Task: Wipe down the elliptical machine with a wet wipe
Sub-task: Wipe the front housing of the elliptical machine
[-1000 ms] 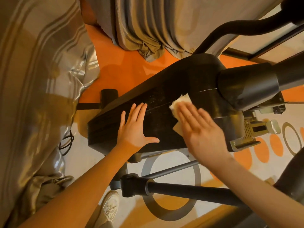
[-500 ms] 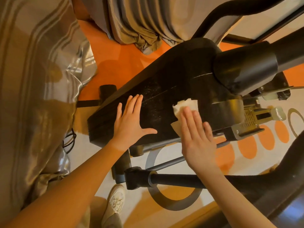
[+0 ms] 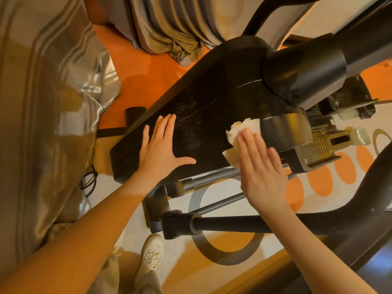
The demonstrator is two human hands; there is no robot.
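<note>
Elliptical machine (image 3: 203, 115): black housing, centre of the frame; long axis runs diagonally from the blunt lower-left end to the rounded upper-right end, where a thick black tube (image 3: 307, 68) joins it and leaves the frame at the upper right. Surface dusty, with pale specks and a thin seam line along the long axis.

Wet wipe (image 3: 241, 132): white, crumpled, right of centre, lying against the lower right part of the housing. Its upper edge and a lower-left corner show; the rest is hidden under the fingers.

Right hand (image 3: 261, 172): fingers straight and close together, pointing toward the top of the frame, pressing the wipe flat to the housing. Palm side not visible.

Left hand (image 3: 161, 149): flat on the housing left of centre, fingers straight and pointing up, thumb spread out to the right; holds nothing. Well apart from the wipe.

Pedal arm (image 3: 244, 224): black bar across the lower half, running to the right behind the right forearm; its right end merges with a dark curved part cut off at the frame edge.

Metal bracket (image 3: 318, 145): perforated, right of the wipe; details hard to make out.

Shoe (image 3: 151, 255): pale, bottom centre, partly cut by the left forearm.

Curtain (image 3: 46, 124): striped, shiny, filling the left side; another fold (image 3: 176, 28) at the top centre, its hem bunched on the floor.

Floor (image 3: 144, 71): orange above the housing; pale with orange ovals and a grey ring below it
</note>
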